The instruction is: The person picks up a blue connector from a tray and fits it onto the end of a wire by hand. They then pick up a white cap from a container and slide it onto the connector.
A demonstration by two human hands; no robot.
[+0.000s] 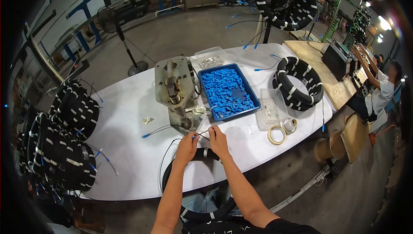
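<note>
A thin black cable (204,136) runs between my two hands, just in front of the metal press (165,85). My left hand (186,147) pinches it, and a small blue piece shows at the fingertips. Closed fingers of my right hand (218,142) grip the cable a little to the right. Below my hands, a taped black cable coil (206,153) hangs over the table edge onto my lap. Another cable end with a blue connector (148,135) lies on the table left of the press base.
A blue tray (257,105) holds many blue connectors. Right of it are a clear plastic box (263,120), tape rolls (276,135) and a cable coil (289,92). Stacked coils (64,156) stand at left. A seated person (383,85) works at far right.
</note>
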